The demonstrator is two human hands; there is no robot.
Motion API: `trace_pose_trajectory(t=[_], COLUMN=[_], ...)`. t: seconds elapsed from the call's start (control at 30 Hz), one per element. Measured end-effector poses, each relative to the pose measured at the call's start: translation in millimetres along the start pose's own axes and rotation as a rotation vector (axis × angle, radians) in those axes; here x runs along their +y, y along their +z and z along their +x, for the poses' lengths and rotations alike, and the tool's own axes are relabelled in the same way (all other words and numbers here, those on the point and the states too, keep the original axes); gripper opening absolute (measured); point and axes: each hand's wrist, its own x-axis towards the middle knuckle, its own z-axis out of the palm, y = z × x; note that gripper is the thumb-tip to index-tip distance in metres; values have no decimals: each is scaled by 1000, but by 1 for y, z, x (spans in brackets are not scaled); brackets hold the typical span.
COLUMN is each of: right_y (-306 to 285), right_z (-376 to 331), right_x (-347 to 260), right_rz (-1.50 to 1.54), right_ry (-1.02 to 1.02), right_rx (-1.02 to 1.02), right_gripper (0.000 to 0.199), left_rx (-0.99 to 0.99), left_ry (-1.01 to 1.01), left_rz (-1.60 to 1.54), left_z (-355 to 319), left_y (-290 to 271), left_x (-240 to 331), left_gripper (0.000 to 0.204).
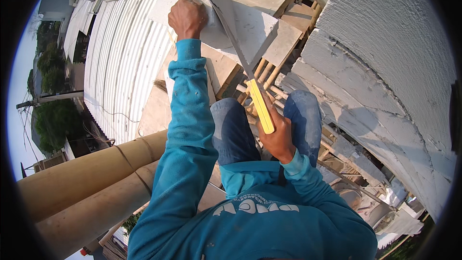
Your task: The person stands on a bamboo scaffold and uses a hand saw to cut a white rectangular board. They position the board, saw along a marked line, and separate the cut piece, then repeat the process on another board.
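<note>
My right hand (278, 137) is closed around the yellow handle of a hand saw (260, 106), low between my knees. From there the long blade runs up and away to the left, along a white lightweight concrete block (250, 25). The blade lies against the block, just right of my left hand (188, 15). That hand presses down on the block with bent fingers, gripping it; the fingertips are partly hidden. Beneath the block are pale boards (219, 65).
A rough block wall (385, 43) rises close on the right. Thick bamboo poles (96, 178) cross at the lower left, with a corrugated roof (125, 53) beyond. Bamboo scaffolding (267, 74) shows below through gaps. Buckets (349, 196) stand lower right.
</note>
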Motion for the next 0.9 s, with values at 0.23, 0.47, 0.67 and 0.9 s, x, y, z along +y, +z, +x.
trace_pose_trajectory(t=[0.23,0.47,0.67,0.9], right_y=[17,-20,26,16], right_z=[125,1,130,118], right_x=[-31,-12,-41,-17], right_rz=[-67,41,-27,-66], right_ry=[1,-3,-9,31], right_rx=[-54,2,-60,-80], right_gripper=[65,55,62,39], left_rx=[-27,38,56,-15], left_ry=[-19,49,58,123], left_rz=[44,5,7,-138], left_z=[9,10,32,10], left_y=[4,21,-3,29], left_x=[-5,0,-26,-9], left_gripper=[43,40,40,75])
